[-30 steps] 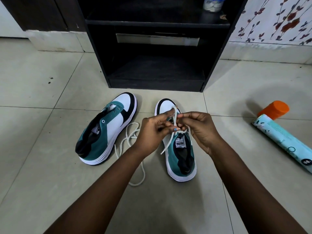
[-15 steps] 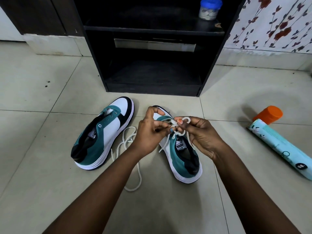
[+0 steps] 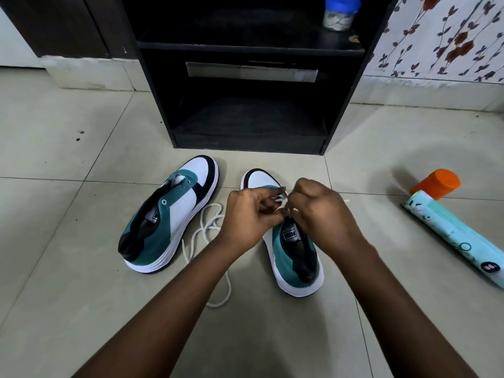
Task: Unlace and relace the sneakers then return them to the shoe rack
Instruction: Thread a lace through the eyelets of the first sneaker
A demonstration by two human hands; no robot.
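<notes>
Two teal, white and black sneakers lie on the tiled floor before a black shoe rack (image 3: 251, 143). The left sneaker (image 3: 174, 214) has no lace in its eyelets; a loose white lace (image 3: 207, 227) lies coiled beside it, partly under my left forearm. Over the right sneaker (image 3: 294, 255) my left hand (image 3: 251, 216) and my right hand (image 3: 321, 214) meet, both pinching its white lace (image 3: 282, 204) above the tongue. My hands hide most of the knot and the eyelets.
A pale blue tube with an orange cap (image 3: 447, 222) lies on the floor at the right. A blue-lidded jar (image 3: 339, 12) stands on the rack's upper shelf. Floral wall at the right, a dark door at the left.
Both hands have closed tighter around the lace of the right sneaker, and the loops seen earlier are now hidden in the fingers. The view has shifted a little downward.
</notes>
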